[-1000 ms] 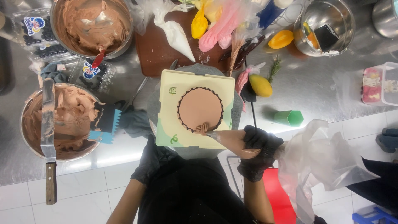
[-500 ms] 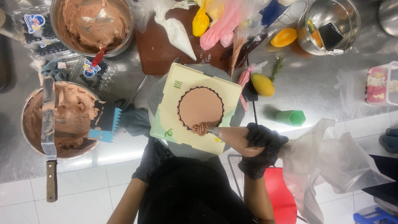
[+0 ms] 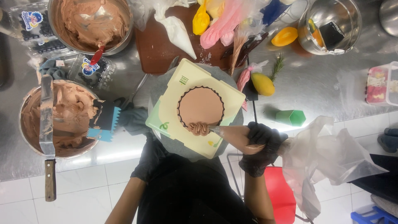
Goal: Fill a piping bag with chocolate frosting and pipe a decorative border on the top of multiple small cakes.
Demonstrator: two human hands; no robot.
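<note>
Two gloved hands: right hand (image 3: 262, 145) squeezing piping bag (image 3: 236, 135), left hand (image 3: 134, 120) gripping turntable (image 3: 166, 145).

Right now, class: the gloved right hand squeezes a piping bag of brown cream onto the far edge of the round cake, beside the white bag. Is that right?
Not quite. The head view shows the right hand squeezing the piping bag at the near edge of the round cake, where the brown ruffle lies.
</note>
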